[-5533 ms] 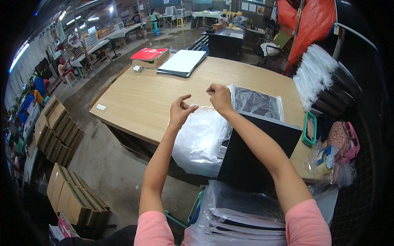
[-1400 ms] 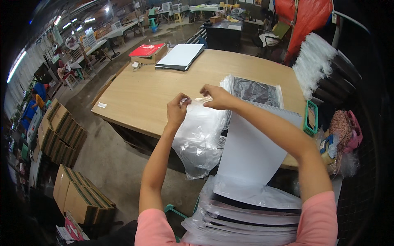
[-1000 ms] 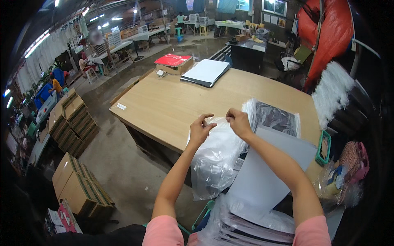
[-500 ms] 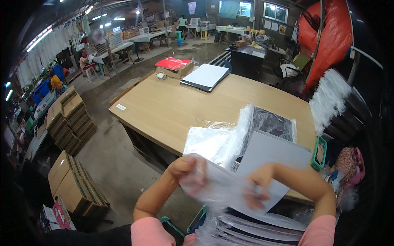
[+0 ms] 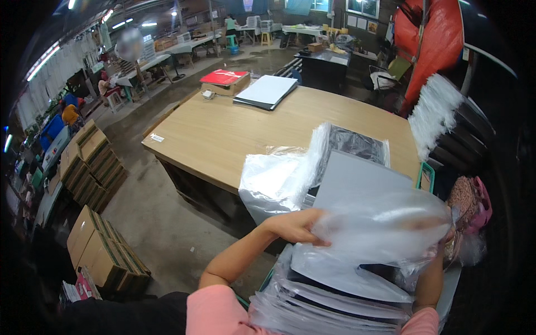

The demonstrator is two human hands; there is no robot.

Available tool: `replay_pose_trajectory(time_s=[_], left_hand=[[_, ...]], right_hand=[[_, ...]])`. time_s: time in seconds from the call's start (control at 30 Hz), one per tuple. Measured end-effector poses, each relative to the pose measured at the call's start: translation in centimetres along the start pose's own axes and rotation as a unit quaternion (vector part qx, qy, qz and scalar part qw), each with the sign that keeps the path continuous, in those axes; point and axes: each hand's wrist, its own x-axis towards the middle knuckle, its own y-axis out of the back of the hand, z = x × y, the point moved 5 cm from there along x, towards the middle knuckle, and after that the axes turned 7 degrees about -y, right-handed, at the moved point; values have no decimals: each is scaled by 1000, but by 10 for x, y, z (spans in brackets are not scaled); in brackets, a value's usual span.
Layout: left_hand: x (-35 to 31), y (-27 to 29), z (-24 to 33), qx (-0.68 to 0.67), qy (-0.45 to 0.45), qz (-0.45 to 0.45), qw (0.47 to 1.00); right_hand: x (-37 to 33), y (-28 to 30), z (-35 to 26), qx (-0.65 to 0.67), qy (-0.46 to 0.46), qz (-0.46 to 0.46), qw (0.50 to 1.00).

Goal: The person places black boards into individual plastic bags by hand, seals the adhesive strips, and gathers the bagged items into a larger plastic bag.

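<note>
A clear plastic bag (image 5: 379, 223) is spread wide and puffed out between my two hands, blurred in places. My left hand (image 5: 301, 226) pinches its left edge. At its right end my right hand (image 5: 442, 245) grips the plastic, partly veiled by the film. Beneath and beyond the bag lies a flat grey sheet (image 5: 357, 176), on top of a dark plastic-wrapped stack (image 5: 360, 145). Loose clear bags (image 5: 271, 178) drape over the table's near edge to the left. Close to my body is a stack of dark flat pieces in clear sleeves (image 5: 329, 307).
The wooden table (image 5: 223, 134) carries a white-topped stack (image 5: 266, 90) and a red-topped box (image 5: 225, 78) at its far side. Cardboard cartons (image 5: 92, 162) stand on the floor at left. A green basket (image 5: 426, 177) and pink bag (image 5: 481, 206) sit at right.
The bunched, blurred plastic bag has been opened out wide. My right hand has moved right with its edge, and my left hand has shifted right. The view has tilted slightly.
</note>
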Motion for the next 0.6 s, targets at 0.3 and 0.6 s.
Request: replay_pose_trajectory(time_s=[0.3, 0.6], left_hand=[[-22, 14, 5, -335, -210, 71, 916], [30, 88, -22, 604, 42, 426, 672]], right_hand=[[-106, 22, 103, 56, 189, 472, 859], [-116, 84, 37, -443, 112, 814, 359]])
